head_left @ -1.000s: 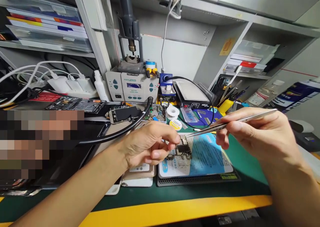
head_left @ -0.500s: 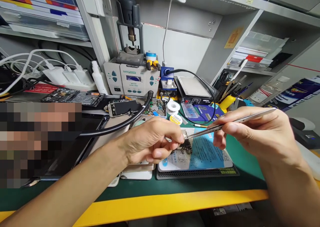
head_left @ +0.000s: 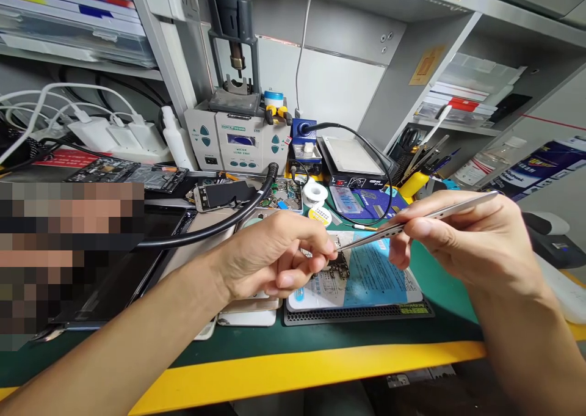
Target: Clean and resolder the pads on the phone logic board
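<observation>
My right hand (head_left: 476, 242) grips a pair of slim metal tweezers (head_left: 462, 208) between thumb and fingers. Their tips point left and meet the fingertips of my left hand (head_left: 274, 254). The left fingers are curled and pinched there; whatever they may hold is too small or hidden to make out. Below the hands a small dark circuit board (head_left: 341, 266) lies on a blue and white printed sheet (head_left: 382, 275), partly covered by my left hand.
Behind stand a hot air station (head_left: 238, 141), a blue soldering unit (head_left: 304, 138) and a flat heating plate (head_left: 352, 159). A black hose (head_left: 220, 226) crosses the left side. White solder spool (head_left: 315, 194), phone parts (head_left: 224, 194) and a tool holder (head_left: 407, 153) surround the green mat (head_left: 448, 318).
The whole view has shifted slightly to the left. Both hands keep nearly the same pose, with the tweezer tips still at the left fingertips.
</observation>
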Tool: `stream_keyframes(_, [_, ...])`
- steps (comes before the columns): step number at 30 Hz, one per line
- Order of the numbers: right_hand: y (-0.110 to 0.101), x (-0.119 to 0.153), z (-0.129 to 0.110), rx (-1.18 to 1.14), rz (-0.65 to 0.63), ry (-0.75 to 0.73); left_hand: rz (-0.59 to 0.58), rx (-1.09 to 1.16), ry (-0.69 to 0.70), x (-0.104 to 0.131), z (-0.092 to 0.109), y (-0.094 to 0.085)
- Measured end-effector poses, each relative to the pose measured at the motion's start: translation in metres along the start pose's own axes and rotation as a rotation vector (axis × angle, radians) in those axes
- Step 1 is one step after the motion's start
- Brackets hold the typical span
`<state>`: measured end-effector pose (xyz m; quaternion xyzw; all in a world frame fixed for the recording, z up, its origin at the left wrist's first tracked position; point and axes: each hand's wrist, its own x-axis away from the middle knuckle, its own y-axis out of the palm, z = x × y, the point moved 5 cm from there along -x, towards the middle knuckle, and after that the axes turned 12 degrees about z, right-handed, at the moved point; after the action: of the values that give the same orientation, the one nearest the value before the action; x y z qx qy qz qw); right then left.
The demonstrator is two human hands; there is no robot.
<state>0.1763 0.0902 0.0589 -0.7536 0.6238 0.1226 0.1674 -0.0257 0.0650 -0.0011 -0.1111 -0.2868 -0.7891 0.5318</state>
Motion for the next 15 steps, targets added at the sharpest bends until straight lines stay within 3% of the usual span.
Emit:
stream_keyframes(6, [-0.003,-0.006,0.001,-0.023,-0.004,-0.013,0.100,-0.104,0.097,0.003,0.009,-0.006])
stream_keyframes(11, [-0.015,-0.013,0.020,-0.055,-0.013,0.115,0.359,-0.604,0.500,0.016,0.033,-0.019])
stream_keyframes(15, [-0.029,-0.006,0.044,-0.095,0.018,0.245,0.478,-0.976,0.644,0.026,0.037,-0.021])
